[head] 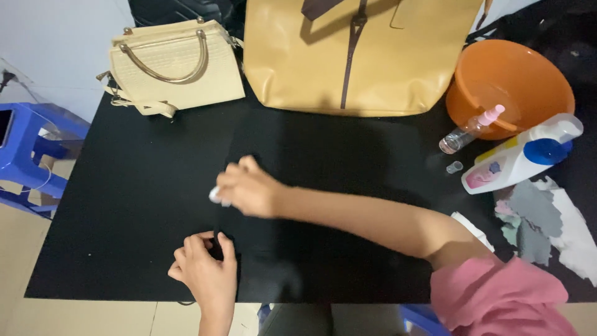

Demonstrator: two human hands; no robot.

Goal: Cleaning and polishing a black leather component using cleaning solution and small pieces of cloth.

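Left hand [205,270] at the table's [124,205] near edge, pinching down a black bag [292,186] lying flat, long axis running near to far. Right hand [249,186] just beyond, clasping a small white wad [216,196] on it. Tan handbags at the far edge.

I'm seeing a black table [124,186], a cream quilted handbag [174,68], a tan tote [385,56] with a brown stripe, an orange basin [516,81], a white-and-blue bottle [522,155], and my pink sleeve [497,298].
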